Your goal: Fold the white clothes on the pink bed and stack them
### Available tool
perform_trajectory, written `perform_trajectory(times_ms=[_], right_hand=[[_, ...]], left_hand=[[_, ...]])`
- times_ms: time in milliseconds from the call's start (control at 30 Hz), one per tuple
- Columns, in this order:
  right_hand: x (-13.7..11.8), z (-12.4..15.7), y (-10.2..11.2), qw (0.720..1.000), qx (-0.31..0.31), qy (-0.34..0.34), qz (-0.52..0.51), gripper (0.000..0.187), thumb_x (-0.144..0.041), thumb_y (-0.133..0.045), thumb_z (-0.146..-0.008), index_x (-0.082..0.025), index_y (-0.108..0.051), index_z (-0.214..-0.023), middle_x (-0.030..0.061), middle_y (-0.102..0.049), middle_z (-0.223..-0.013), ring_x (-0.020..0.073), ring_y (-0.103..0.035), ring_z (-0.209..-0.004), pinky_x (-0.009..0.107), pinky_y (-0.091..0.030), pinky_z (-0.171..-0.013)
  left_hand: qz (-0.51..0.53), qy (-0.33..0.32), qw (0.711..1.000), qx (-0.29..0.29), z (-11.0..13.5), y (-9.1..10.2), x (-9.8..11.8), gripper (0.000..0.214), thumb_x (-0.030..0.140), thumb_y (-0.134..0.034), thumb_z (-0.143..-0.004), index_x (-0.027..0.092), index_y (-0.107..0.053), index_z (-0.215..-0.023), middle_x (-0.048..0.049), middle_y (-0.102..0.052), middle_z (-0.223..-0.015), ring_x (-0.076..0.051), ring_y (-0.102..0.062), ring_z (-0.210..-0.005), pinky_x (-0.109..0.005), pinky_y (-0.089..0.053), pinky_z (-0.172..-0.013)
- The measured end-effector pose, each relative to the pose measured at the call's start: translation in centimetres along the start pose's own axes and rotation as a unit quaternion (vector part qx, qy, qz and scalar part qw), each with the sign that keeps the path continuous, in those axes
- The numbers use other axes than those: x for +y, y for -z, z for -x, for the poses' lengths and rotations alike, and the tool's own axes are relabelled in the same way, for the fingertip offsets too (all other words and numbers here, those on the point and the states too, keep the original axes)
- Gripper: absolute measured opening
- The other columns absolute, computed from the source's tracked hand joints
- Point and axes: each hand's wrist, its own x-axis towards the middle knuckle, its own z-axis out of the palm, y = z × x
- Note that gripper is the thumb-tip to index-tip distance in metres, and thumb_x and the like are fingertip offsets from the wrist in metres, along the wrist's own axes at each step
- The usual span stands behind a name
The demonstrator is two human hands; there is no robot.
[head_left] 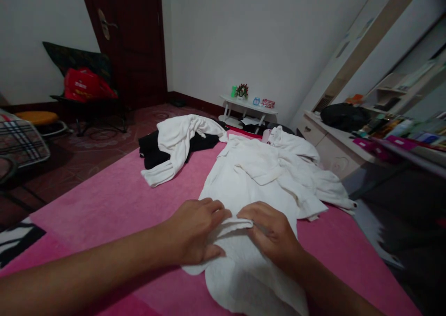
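A white shirt (230,176) lies spread over the pink bed cover (121,209), its sleeve part folded across the body and its rounded hem toward me. My right hand (272,227) pinches a raised fold of the shirt between thumb and fingers. Close beside it, my left hand (200,232) grips the same fold from the other side, thumb low on the cloth. Some of the fabric is hidden under both hands.
Another white garment (177,139) lies over black clothing (153,151) at the bed's far left. More white clothing (296,148) is heaped at the far right. A cluttered dresser (334,153) stands right; a low white table (247,104) stands behind.
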Motion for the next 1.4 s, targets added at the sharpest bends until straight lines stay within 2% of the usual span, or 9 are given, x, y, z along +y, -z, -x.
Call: perform_trajectory(times_ms=[133, 267, 533, 633, 833, 967, 1067, 1200, 1400], right_hand=[[-0.9, 0.0, -0.3, 1.0, 0.014, 0.014, -0.01, 0.018, -0.011, -0.051, -0.085, -0.022, -0.064, -0.092, 0.0036, -0.065, -0.083, 0.0171, -0.059, -0.079, 0.031, -0.047, -0.071], [-1.7, 0.4, -0.4, 0.999, 0.006, 0.044, -0.021, 0.02, -0.008, -0.052, -0.084, -0.022, -0.063, -0.093, 0.0032, -0.065, -0.082, 0.016, -0.058, -0.076, 0.029, -0.046, -0.069], [-1.0, 2.2, -1.6, 0.997, -0.076, 0.017, -0.011, 0.034, 0.001, -0.049, -0.066, -0.021, -0.065, -0.087, 0.0026, -0.065, -0.085, 0.0161, -0.059, -0.08, 0.028, -0.046, -0.071], [-0.5, 2.3, -1.5, 0.996, -0.08, -0.009, -0.04, 0.038, 0.001, -0.048, -0.065, -0.022, -0.067, -0.089, 0.0024, -0.066, -0.09, 0.0156, -0.061, -0.085, 0.027, -0.048, -0.074], [2.2, 1.2, 3.6, 0.983, 0.134, -0.125, -0.007, 0.019, -0.012, -0.05, -0.08, -0.022, -0.067, -0.08, 0.0026, -0.067, -0.079, 0.0164, -0.063, -0.074, 0.028, -0.051, -0.069], [8.3, 2.7, 9.6, 0.9, 0.368, -0.199, 0.122, 0.017, -0.024, -0.051, -0.08, -0.024, -0.065, -0.091, 0.0072, -0.065, -0.104, 0.0225, -0.06, -0.101, 0.037, -0.049, -0.085], [14.1, 5.6, 13.2, 0.832, 0.443, -0.305, 0.138, 0.035, -0.03, -0.055, -0.072, -0.02, -0.06, -0.106, 0.0111, -0.064, -0.109, 0.0258, -0.062, -0.101, 0.039, -0.051, -0.082], [18.8, 8.1, 14.0, 0.816, 0.33, -0.47, 0.066, 0.042, -0.036, -0.067, -0.054, -0.016, -0.063, -0.091, 0.0127, -0.069, -0.088, 0.0295, -0.067, -0.083, 0.039, -0.053, -0.072], [17.6, 5.6, 12.1, 0.89, 0.13, -0.435, 0.047, 0.014, -0.033, -0.061, -0.055, -0.019, -0.061, -0.058, 0.0027, -0.065, -0.059, 0.0253, -0.064, -0.065, 0.031, -0.049, -0.059]], left_hand=[[-0.01, -0.005, 0.998, 0.069, 0.9, -0.8, -0.6, 0.025, 0.016, -0.046, -0.084, 0.022, -0.058, -0.106, -0.0047, -0.063, -0.087, -0.019, -0.06, -0.077, -0.03, -0.045, -0.068], [0.038, -0.014, 0.995, 0.091, 2.0, 0.7, -0.5, 0.027, 0.012, -0.048, -0.079, 0.022, -0.06, -0.101, -0.0044, -0.062, -0.086, -0.018, -0.059, -0.077, -0.027, -0.043, -0.066], [0.131, -0.054, 0.985, -0.101, 1.7, 3.1, 0.8, 0.004, 0.024, -0.061, -0.08, 0.022, -0.064, -0.08, 0.0, -0.067, -0.075, -0.014, -0.061, -0.063, -0.022, -0.041, -0.056], [0.162, -0.055, 0.98, -0.096, -1.2, 3.3, -0.1, 0.015, 0.032, -0.058, -0.085, 0.021, -0.068, -0.085, 0.0001, -0.068, -0.072, -0.013, -0.061, -0.059, -0.021, -0.04, -0.053], [0.131, -0.006, 0.98, 0.153, -12.1, 0.9, -3.8, 0.04, 0.034, -0.056, -0.086, 0.014, -0.058, -0.12, -0.0126, -0.064, -0.115, -0.022, -0.062, -0.1, -0.034, -0.048, -0.087], [0.063, -0.005, 0.987, 0.148, -16.4, -2.5, -6.2, 0.06, 0.036, -0.059, -0.085, 0.015, -0.042, -0.138, -0.0184, -0.038, -0.145, -0.028, -0.04, -0.132, -0.043, -0.035, -0.106], [0.022, 0.018, 0.994, 0.107, -16.7, -4.9, -7.3, 0.06, 0.043, -0.055, -0.087, 0.017, -0.041, -0.139, -0.0199, -0.032, -0.149, -0.033, -0.032, -0.137, -0.052, -0.028, -0.109], [-0.012, 0.024, 0.994, 0.107, -16.1, -6.5, -7.8, 0.052, 0.047, -0.05, -0.089, 0.021, -0.048, -0.135, -0.0167, -0.03, -0.151, -0.035, -0.028, -0.138, -0.054, -0.023, -0.111], [-0.018, 0.029, 0.993, 0.114, -16.0, -6.3, -7.6, 0.05, 0.045, -0.052, -0.089, 0.023, -0.05, -0.133, -0.0138, -0.033, -0.15, -0.033, -0.031, -0.137, -0.053, -0.025, -0.11]])
